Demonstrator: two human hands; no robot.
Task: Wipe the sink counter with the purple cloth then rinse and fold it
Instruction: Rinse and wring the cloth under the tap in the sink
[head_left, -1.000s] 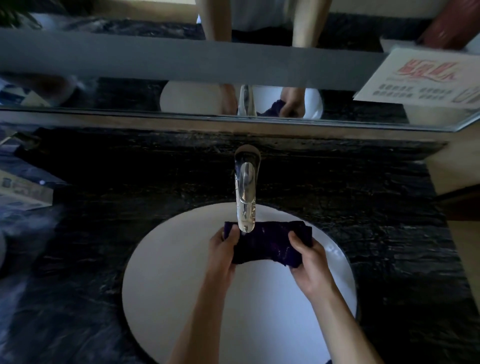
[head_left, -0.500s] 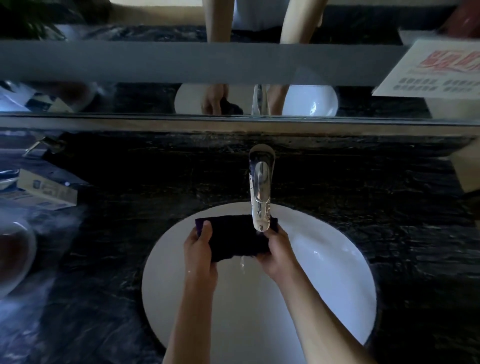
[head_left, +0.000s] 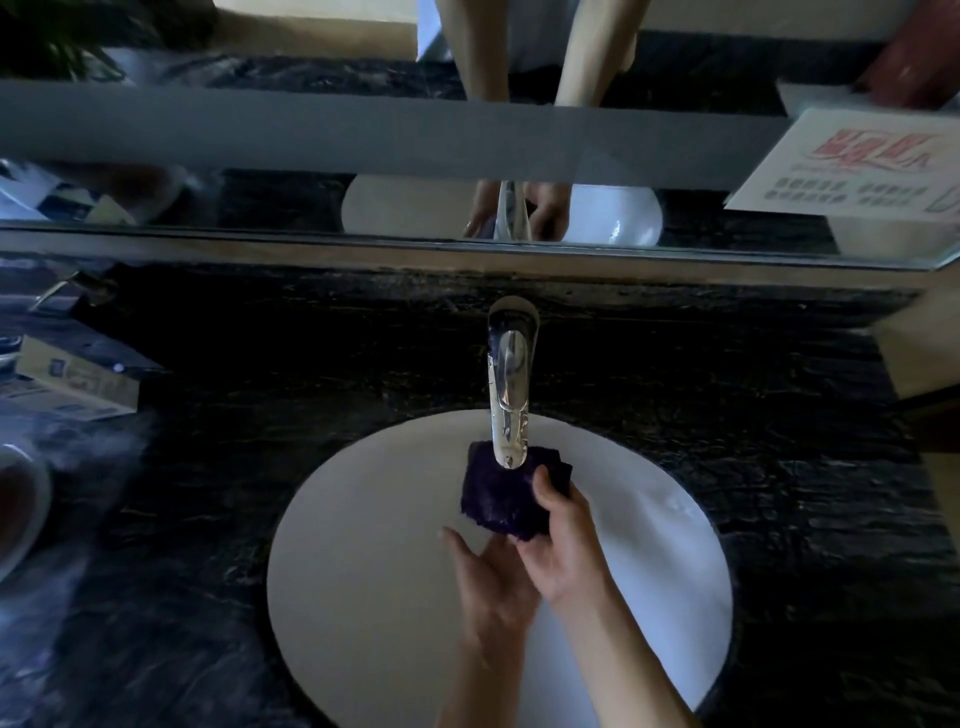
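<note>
Purple cloth (head_left: 506, 493), dark, wet and bunched into a thick wad, is held over the round white sink basin (head_left: 363, 571), directly under the spout of the chrome tap (head_left: 509, 395). In the head view it is gripped by the right hand (head_left: 563, 551), thumb on top and fingers (head_left: 519, 543) curled beneath. The left hand (head_left: 493, 582) is seen just below and to the left, fingers released and spread, holding nothing. For folding, the cloth lies up and to the right of those free fingers. The dark marbled worktop (head_left: 753, 415) surrounds the basin.
</note>
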